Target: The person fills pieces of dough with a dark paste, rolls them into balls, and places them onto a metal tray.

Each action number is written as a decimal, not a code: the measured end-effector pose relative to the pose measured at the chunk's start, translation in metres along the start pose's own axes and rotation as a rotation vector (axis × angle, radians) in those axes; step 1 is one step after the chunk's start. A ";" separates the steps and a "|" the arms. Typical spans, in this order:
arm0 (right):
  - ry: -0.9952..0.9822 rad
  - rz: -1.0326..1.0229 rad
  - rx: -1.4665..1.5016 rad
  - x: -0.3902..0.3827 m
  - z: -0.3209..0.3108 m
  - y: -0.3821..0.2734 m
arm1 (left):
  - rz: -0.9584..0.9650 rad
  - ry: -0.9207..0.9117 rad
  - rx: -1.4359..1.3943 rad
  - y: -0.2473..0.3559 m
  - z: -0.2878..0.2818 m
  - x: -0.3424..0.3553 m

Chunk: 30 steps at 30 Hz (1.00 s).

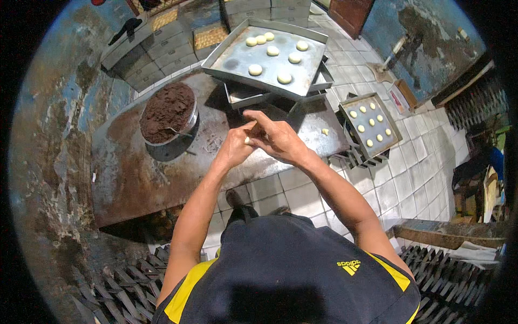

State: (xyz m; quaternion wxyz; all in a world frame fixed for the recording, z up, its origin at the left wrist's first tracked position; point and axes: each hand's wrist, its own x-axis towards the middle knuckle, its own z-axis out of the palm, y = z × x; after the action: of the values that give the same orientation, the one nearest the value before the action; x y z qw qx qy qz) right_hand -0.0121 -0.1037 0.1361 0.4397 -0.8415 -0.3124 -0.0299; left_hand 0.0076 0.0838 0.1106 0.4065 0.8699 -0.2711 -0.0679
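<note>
As I watch | left hand (236, 148), right hand (279, 140): fingers curled round pale dough (247, 140) | uneven pressure could split it

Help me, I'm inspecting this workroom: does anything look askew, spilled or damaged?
A small, pale, lumpy scrap lies alone on the stained grey table, like a stray leftover. The large, rectangular metal tray sits crooked over the metal trays beneath. The blue painted wall is patchy and worn.

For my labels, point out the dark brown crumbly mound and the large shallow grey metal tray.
Dark brown crumbly mound (169, 109): head view, middle of its surface.
Large shallow grey metal tray (271, 64): head view, bare patch of its base.
</note>
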 end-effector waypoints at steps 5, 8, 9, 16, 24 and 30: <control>0.502 0.205 0.704 -0.019 -0.018 0.033 | 0.166 0.202 -0.039 0.001 0.013 0.011; -0.022 0.271 0.747 -0.007 -0.036 0.056 | -0.119 0.090 -0.177 0.036 0.014 0.013; -0.109 0.250 0.598 0.000 -0.041 0.058 | -0.133 0.074 -0.185 0.049 0.012 0.014; 0.639 -0.026 0.178 0.035 0.007 0.076 | -0.204 0.107 -0.820 -0.021 0.000 0.057; 0.374 0.570 1.148 0.118 0.038 0.100 | -0.019 0.302 -0.926 -0.083 -0.004 0.134; 0.047 0.762 0.602 0.260 -0.003 0.172 | -0.185 0.601 -1.214 -0.138 -0.049 0.197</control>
State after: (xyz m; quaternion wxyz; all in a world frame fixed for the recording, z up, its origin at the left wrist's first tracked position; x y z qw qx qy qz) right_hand 0.2926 -0.0478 0.0986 0.6500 -0.7307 0.0329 0.2060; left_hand 0.2478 0.0852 0.0600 0.8724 0.4885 0.0150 0.0023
